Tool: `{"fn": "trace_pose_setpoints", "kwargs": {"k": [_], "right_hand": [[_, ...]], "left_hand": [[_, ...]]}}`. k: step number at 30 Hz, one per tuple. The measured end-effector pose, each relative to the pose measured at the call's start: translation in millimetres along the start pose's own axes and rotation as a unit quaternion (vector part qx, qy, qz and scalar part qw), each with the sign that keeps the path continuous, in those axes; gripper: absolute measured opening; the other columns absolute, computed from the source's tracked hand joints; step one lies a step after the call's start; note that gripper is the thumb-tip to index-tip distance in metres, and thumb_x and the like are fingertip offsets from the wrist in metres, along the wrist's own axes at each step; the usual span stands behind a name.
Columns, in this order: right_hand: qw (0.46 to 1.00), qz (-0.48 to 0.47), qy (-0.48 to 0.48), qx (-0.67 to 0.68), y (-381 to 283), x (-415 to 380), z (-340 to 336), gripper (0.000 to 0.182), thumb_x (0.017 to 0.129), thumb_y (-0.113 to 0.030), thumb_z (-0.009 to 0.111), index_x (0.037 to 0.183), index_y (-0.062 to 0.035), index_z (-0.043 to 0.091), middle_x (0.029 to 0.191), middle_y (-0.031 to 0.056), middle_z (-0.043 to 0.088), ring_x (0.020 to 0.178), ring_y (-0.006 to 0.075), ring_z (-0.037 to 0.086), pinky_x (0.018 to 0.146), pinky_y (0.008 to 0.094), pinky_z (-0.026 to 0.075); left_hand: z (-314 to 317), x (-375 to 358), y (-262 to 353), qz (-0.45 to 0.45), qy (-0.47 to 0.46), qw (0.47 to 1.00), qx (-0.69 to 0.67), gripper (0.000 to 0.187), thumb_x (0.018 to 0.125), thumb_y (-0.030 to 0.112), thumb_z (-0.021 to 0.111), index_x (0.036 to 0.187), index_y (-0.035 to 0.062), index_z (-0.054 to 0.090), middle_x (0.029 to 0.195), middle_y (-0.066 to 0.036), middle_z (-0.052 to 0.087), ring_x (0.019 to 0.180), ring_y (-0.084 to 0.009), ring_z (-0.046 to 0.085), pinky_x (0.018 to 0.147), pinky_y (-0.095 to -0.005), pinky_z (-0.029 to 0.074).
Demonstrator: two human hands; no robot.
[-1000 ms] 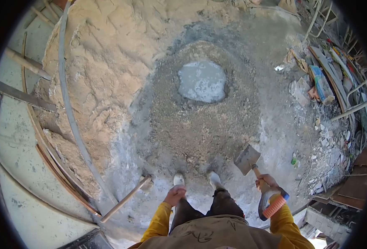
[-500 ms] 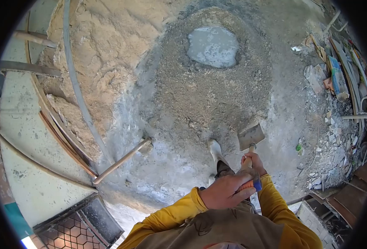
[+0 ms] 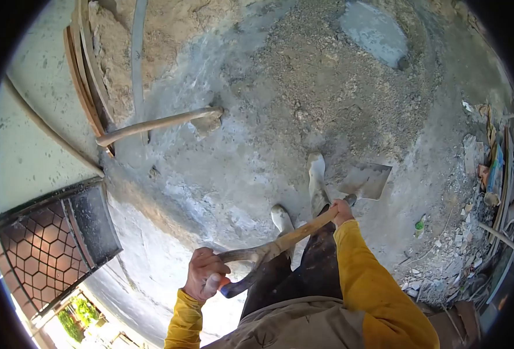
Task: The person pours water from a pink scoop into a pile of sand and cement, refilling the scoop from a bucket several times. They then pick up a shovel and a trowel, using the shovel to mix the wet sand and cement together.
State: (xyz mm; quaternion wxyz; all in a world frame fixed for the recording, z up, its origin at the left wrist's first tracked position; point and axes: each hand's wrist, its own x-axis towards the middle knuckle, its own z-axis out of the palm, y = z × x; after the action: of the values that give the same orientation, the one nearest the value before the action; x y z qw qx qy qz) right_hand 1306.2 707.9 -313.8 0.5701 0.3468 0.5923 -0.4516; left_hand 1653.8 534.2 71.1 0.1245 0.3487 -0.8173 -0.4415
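Note:
A shovel (image 3: 297,235) with a wooden shaft lies slantwise across the front of my body. My left hand (image 3: 206,274) is closed around the grip at its forked top end, at lower left. My right hand (image 3: 343,213) wraps the shaft low down, close to the metal blade (image 3: 368,181). The blade looks bare and is held just beside my right boot (image 3: 317,177), near the foot of a gravelly grey-brown mound (image 3: 338,87). In the mound's hollow sits a pool of grey liquid (image 3: 376,34), at the top of the view.
A wooden-handled tool (image 3: 158,125), its head dusty, lies on the floor at left. Beyond it are wooden strips (image 3: 82,81), a sand heap (image 3: 175,29) and a pale wall (image 3: 30,151). A grille with hexagonal mesh (image 3: 47,253) is lower left. Rubble (image 3: 443,250) and scraps line the right.
My left hand has swung out to the left with the shovel's grip, so the shaft now slants. The blade has turned, staying near my right boot. My view has shifted toward the left.

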Motion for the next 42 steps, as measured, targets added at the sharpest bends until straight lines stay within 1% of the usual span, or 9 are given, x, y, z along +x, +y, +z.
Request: {"fn": "trace_pose_setpoints", "kwargs": {"k": [7,13,16,26,29,31,32,34,42], "right_hand": [[0.982,-0.155,-0.052,0.095,18.2,-97.6,53.7,0.016,0.081,-0.012,0.064,0.083,-0.0174,0.049,0.068,-0.0006,0.046,0.056,0.0154,0.047,0.055,0.0327,0.041],[0.982,-0.102,-0.154,0.039,-38.1,-106.6,128.4,0.018,0.081,-0.019,0.066,0.077,-0.0174,0.048,0.064,-0.0029,0.047,0.055,0.0144,0.047,0.056,0.0321,0.042],[0.995,-0.061,-0.074,-0.037,-20.9,-42.8,152.9,0.024,0.082,-0.021,0.065,0.07,-0.0162,0.045,0.059,-0.002,0.045,0.051,0.0152,0.046,0.055,0.0331,0.042],[0.906,0.348,-0.064,-0.234,276.1,4.7,151.5,0.024,0.079,-0.016,0.071,0.082,-0.0087,0.048,0.07,0.0043,0.046,0.061,0.0206,0.05,0.063,0.0421,0.048],[0.91,0.343,-0.066,-0.222,247.8,14.5,168.5,0.023,0.079,-0.015,0.069,0.084,-0.0084,0.047,0.069,0.0044,0.046,0.06,0.0205,0.05,0.062,0.0411,0.047],[0.931,0.281,-0.071,-0.22,190.8,53.1,188.9,0.022,0.079,-0.015,0.068,0.08,-0.0092,0.047,0.067,0.0036,0.046,0.059,0.0196,0.049,0.061,0.0397,0.045],[0.942,0.277,-0.088,-0.166,158.1,93.3,190.3,0.023,0.079,-0.015,0.068,0.075,-0.01,0.046,0.065,0.0027,0.045,0.059,0.019,0.049,0.06,0.0385,0.044],[0.958,0.239,-0.108,-0.111,52.2,128.9,229.8,0.024,0.08,-0.016,0.068,0.072,-0.0106,0.045,0.063,0.0014,0.044,0.057,0.0183,0.047,0.061,0.0371,0.043],[0.98,0.128,-0.059,-0.143,-1.6,90.4,218.6,0.021,0.079,-0.011,0.066,0.077,-0.0088,0.046,0.065,0.0048,0.046,0.056,0.0186,0.049,0.056,0.0364,0.044]], "left_hand": [[60.3,-242.7,-33.7,-0.253,0.077,0.964,0.021,0.055,0.095,0.048,0.042,0.131,0.007,0.032,0.118,-0.022,0.041,0.093,-0.0318,0.054,0.081,-0.0411,0.047],[152.0,-192.2,-48.1,-0.511,0.391,0.391,-0.658,0.063,0.091,0.064,0.033,0.076,0.0061,0.054,0.06,-0.007,0.052,0.059,-0.0235,0.056,0.058,-0.0399,0.048],[161.5,-162.7,-61.7,-0.588,0.379,0.521,-0.489,0.058,0.092,0.056,0.04,0.058,0.0085,0.045,0.046,-0.005,0.043,0.044,-0.0202,0.049,0.047,-0.0336,0.044],[155.8,-333.8,36.0,-0.704,0.617,0.301,-0.182,0.048,0.089,0.052,0.042,0.057,0.0181,0.03,0.043,0.003,0.021,0.035,-0.0147,0.027,0.036,-0.032,0.024],[156.1,-288.8,17.4,-0.728,0.622,0.226,-0.179,0.048,0.09,0.054,0.038,0.057,0.0203,0.03,0.043,0.004,0.021,0.036,-0.0145,0.024,0.038,-0.033,0.024],[189.8,-326.3,-30.4,-0.704,0.534,0.436,-0.17,0.048,0.088,0.047,0.048,0.053,0.0174,0.035,0.04,0.002,0.031,0.034,-0.0128,0.033,0.037,-0.0288,0.031],[163.8,-221.1,-57.9,-0.68,0.607,0.278,-0.304,0.043,0.089,0.041,0.048,0.056,0.016,0.037,0.042,0.001,0.034,0.034,-0.013,0.034,0.036,-0.0302,0.032],[179.7,-122.7,-113.5,-0.646,0.573,0.442,-0.244,0.038,0.089,0.036,0.051,0.062,0.0128,0.04,0.044,-0.001,0.037,0.034,-0.0131,0.036,0.035,-0.0308,0.032],[211.2,-107.5,-101.7,-0.626,0.63,0.392,-0.24,0.032,0.085,0.033,0.052,0.064,0.0114,0.041,0.045,-0.001,0.038,0.033,-0.0141,0.037,0.031,-0.0314,0.032]]}}
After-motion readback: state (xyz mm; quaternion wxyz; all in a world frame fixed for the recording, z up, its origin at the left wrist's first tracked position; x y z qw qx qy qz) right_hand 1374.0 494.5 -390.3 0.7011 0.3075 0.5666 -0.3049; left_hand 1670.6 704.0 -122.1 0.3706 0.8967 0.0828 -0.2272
